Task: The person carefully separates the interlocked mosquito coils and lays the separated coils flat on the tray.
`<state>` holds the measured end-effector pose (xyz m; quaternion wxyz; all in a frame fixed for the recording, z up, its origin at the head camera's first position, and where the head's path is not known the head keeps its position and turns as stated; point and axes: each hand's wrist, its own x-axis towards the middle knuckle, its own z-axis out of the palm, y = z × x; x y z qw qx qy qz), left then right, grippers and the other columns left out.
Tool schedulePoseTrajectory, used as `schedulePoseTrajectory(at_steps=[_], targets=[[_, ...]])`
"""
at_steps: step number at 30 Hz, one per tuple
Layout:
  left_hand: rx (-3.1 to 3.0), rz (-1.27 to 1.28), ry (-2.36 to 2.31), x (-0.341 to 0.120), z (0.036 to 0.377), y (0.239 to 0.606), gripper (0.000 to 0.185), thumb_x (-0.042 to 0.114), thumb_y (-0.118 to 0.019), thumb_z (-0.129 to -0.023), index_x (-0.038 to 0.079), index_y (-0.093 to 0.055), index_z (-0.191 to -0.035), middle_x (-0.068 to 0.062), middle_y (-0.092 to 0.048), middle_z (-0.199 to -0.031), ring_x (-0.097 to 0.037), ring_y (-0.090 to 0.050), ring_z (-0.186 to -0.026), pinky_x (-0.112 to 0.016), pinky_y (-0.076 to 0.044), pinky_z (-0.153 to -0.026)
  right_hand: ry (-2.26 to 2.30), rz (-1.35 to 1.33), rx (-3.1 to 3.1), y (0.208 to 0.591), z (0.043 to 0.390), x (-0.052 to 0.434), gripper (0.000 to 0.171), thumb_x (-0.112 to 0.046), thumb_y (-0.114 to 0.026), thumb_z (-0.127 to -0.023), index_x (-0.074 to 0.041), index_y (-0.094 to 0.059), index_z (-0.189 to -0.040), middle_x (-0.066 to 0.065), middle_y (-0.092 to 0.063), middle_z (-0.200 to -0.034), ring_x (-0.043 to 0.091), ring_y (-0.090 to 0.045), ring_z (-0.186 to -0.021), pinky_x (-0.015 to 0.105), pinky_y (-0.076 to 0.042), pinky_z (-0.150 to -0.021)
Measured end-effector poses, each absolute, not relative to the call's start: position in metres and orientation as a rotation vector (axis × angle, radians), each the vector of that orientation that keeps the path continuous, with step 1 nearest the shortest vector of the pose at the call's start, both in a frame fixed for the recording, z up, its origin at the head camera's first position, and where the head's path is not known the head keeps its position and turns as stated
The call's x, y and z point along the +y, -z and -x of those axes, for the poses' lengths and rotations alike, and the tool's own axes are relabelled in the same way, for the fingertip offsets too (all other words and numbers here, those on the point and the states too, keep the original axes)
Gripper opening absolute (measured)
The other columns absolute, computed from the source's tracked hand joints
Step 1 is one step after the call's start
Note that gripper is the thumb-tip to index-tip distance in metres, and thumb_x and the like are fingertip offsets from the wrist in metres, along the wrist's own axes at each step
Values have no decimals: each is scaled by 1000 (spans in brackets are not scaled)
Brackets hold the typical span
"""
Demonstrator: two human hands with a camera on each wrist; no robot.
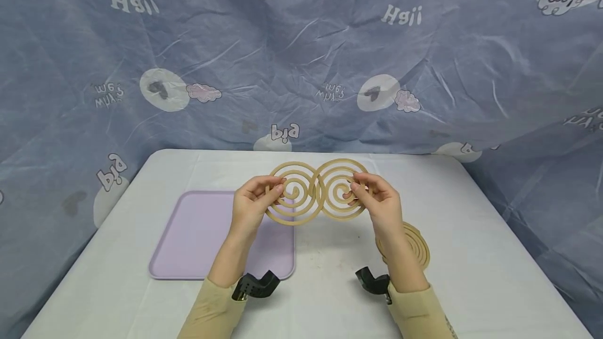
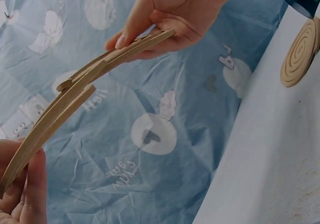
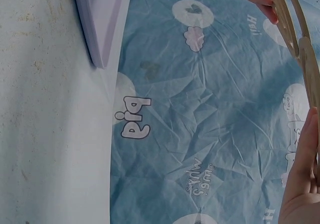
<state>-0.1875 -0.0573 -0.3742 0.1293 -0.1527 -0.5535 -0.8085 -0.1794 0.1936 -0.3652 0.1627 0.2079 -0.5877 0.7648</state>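
Two tan mosquito coils are held up over the table, overlapping and interlaced at their inner edges. My left hand (image 1: pixel 248 207) pinches the left coil (image 1: pixel 294 223) at its outer left side, thumb in front. On the far right side, my right hand (image 1: pixel 385 205) pinches the right coil (image 1: pixel 341 160) between thumb and fingers. Seen edge-on in the left wrist view, the joined coils bow slightly, and a loose-looking end sticks out near the middle. Below my right forearm, more coiled tan material (image 1: pixel 421 245) lies flat on the table, partly hidden by the arm.
A shallow lilac tray (image 1: pixel 188 239) lies on the left of the white table (image 1: pixel 471 255), partly behind my left forearm. Small tan crumbs are scattered near the table's middle. A blue printed curtain (image 1: pixel 282 56) hangs behind the table.
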Motion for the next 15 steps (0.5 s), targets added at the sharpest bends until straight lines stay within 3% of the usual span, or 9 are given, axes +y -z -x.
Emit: schedulePoseTrajectory(at_steps=[5, 10, 15], targets=[[-1574, 437, 2365, -61, 189, 374, 12, -8, -68, -80, 0, -66, -90, -7, -71, -88, -15, -68, -78, -19, -51, -58, -2135, -584, -1816, 362, 179, 202, 22, 2, -56, -92, 1, -66, -111, 3, -67, -100, 14, -65, -78, 25, -54, -63], [-1581, 411, 2363, -64, 190, 375, 13, -8, -68, -80, 1, -67, -89, -6, -71, -88, -14, -67, -77, -18, -50, -58, -2113, -717, -1892, 361, 180, 213, 23, 5, -52, -93, 5, -64, -113, 4, -68, -102, 16, -65, -85, 27, -55, -68], [-1634, 380, 2362, -65, 190, 375, 16, -5, -69, -81, -6, -65, -96, -6, -71, -89, -12, -64, -67, -19, -51, -59, -2095, -707, -1943, 359, 179, 219, 22, 8, -55, -90, 10, -62, -111, 4, -69, -101, 16, -65, -90, 27, -55, -72]])
